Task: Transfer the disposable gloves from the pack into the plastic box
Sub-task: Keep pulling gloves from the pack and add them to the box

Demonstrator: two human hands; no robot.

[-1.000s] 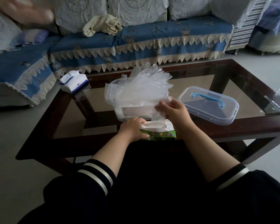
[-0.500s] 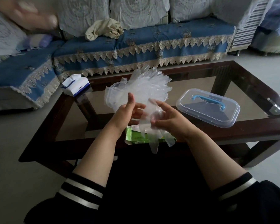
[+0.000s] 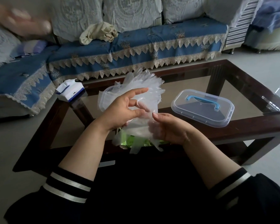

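Both hands up over the green pack (image 3: 131, 140) — left hand (image 3: 121, 110) and right hand (image 3: 170, 126) each grasping one clear glove (image 3: 140, 126), plastic box (image 3: 103, 97) just behind

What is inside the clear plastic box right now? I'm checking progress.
Clear gloves stand bunched in the plastic box, fanning above its rim. Hands cover its near side and bottom.

The left hand (image 3: 121, 110) has been lifted off the green pack (image 3: 129, 140), where it was pressed a second ago, and raised in front of the plastic box (image 3: 103, 101). A clear glove (image 3: 140, 126) has been drawn out of the pack and is now held spread between the left hand and the right hand (image 3: 170, 128). The right hand has been lowered and turned palm-up beneath the glove.
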